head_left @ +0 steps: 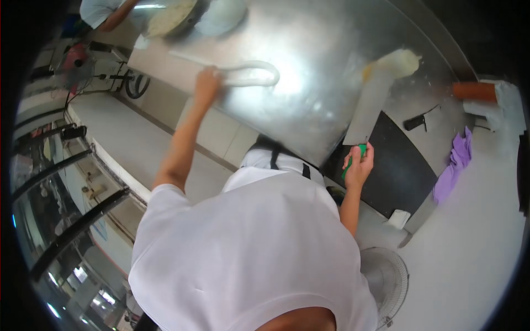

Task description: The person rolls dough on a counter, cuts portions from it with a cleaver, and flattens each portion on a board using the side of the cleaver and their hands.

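On the metal table [326,44], a long pale strip [265,75] bends into a loop. My left hand [208,84] is closed round its near end, somewhat blurred. My right hand [359,160] grips the green handle [354,159] of a wide-bladed knife [371,99]. The blade points away from me across the table, and its far end is beside a pale yellowish lump [404,62]. A black board [389,165] lies under and beside the knife hand.
At the top left are a large bowl [171,17] with pale contents, a whitish rounded item [222,15] and another person's arm [117,15]. On the right are a purple cloth [454,163], an orange roll [475,92] and a small black object [414,122]. A fan [385,278] stands below.
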`<state>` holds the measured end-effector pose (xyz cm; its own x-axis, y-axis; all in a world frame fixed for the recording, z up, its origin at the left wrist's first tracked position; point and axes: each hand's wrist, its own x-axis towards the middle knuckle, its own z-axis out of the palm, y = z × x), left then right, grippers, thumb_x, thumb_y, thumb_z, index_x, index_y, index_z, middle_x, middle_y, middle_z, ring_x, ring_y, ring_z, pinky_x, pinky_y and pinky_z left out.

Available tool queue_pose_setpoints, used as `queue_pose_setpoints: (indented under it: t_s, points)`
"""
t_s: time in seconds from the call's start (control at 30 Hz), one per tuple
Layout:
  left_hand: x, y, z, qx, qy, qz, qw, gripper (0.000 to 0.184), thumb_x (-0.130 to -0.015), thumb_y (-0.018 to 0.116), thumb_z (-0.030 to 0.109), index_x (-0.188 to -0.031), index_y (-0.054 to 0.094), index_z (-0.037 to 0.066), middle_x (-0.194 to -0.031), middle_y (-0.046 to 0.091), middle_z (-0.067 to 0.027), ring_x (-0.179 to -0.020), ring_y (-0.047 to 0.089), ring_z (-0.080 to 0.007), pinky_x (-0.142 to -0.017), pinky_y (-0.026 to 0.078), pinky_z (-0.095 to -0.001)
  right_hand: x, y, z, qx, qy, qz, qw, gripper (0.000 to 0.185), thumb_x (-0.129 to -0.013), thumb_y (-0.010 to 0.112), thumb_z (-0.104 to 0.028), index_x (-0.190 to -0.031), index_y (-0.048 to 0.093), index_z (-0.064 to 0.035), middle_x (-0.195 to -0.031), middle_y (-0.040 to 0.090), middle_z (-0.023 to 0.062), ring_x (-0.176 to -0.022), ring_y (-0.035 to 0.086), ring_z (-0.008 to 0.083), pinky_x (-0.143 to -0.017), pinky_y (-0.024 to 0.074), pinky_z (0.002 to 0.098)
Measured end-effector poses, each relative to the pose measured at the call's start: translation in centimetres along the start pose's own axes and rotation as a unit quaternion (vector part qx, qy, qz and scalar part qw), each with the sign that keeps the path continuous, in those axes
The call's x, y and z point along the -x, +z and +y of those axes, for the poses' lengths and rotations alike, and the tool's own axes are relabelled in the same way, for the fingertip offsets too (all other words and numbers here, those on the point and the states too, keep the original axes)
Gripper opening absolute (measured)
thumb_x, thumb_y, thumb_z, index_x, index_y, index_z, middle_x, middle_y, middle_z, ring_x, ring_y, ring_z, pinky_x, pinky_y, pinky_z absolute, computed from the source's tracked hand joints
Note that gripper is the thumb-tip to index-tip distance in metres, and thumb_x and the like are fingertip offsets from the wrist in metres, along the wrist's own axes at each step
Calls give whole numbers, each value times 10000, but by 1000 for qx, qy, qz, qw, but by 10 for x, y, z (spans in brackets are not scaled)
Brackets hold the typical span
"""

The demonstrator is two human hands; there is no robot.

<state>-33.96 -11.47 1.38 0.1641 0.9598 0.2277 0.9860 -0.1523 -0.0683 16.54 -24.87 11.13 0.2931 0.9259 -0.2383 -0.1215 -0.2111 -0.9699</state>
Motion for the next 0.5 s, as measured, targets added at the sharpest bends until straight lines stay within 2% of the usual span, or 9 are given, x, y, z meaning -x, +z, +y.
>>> queue_pose_setpoints:
  t_s: [0.03,0.1,0.13,0.2,0.33,0.4,0.43,0.47,0.5]
  points:
    - [-9,-11,-9,5,8,-5,1000,287,-789,756,126,-1070,698,123,-1145,593,-129,-1119,583,-331,-971,469,-475,3,5,1,2,5,10,1000,384,-1037,624,-156,-1347,475,15,-800,555,22,-522,502,83,-436,403,242]
    - [-41,-47,-23,-15,165,62,984,282,-750,738,105,-1030,708,99,-1139,579,-148,-1110,574,-342,-977,466,-467,5,13,2,21,8,15,1000,389,-1032,631,-143,-1349,474,19,-805,564,24,-527,501,81,-438,404,245]
    - [-46,-35,-32,-9,173,59,983,282,-750,738,105,-1030,708,99,-1139,579,-148,-1110,574,-342,-977,466,-467,8,17,3,22,11,24,999,389,-1032,631,-143,-1349,474,19,-805,564,24,-527,501,81,-438,404,245]
    - [-65,-15,-39,121,179,-153,964,253,-727,724,138,-970,690,76,-1080,589,-151,-1059,585,-361,-935,477,-475,11,24,6,34,25,31,999,382,-1028,635,-130,-1343,481,20,-803,571,25,-530,501,79,-441,405,249]
    - [-86,-14,4,188,134,-166,959,229,-732,719,180,-904,650,44,-996,586,-169,-949,603,-382,-842,500,-484,20,33,11,20,37,83,996,358,-1030,631,-133,-1322,493,21,-795,574,27,-529,501,79,-440,405,252]
    - [-101,-17,60,342,42,-12,939,277,-733,715,213,-906,611,24,-942,578,-185,-858,606,-401,-755,504,-497,25,34,14,8,31,103,994,338,-1032,626,-136,-1303,498,20,-783,565,28,-526,502,79,-440,405,253]
    - [-110,-1,85,373,74,32,925,303,-759,705,227,-966,611,27,-965,581,-194,-843,612,-404,-734,512,-488,27,35,14,8,32,110,993,338,-1032,626,-136,-1303,498,20,-783,565,28,-526,502,79,-440,405,253]
    - [-115,6,115,341,50,4,939,289,-788,697,226,-997,613,44,-995,591,-190,-888,623,-401,-754,521,-484,30,36,14,2,31,121,992,329,-1034,621,-134,-1298,498,19,-778,560,28,-525,502,79,-440,404,253]
    - [-121,-20,145,254,82,-14,964,248,-817,678,204,-997,614,46,-1030,601,-181,-938,630,-396,-782,531,-486,31,32,13,-2,28,129,991,320,-1035,616,-133,-1292,499,18,-772,555,27,-524,503,79,-439,404,253]
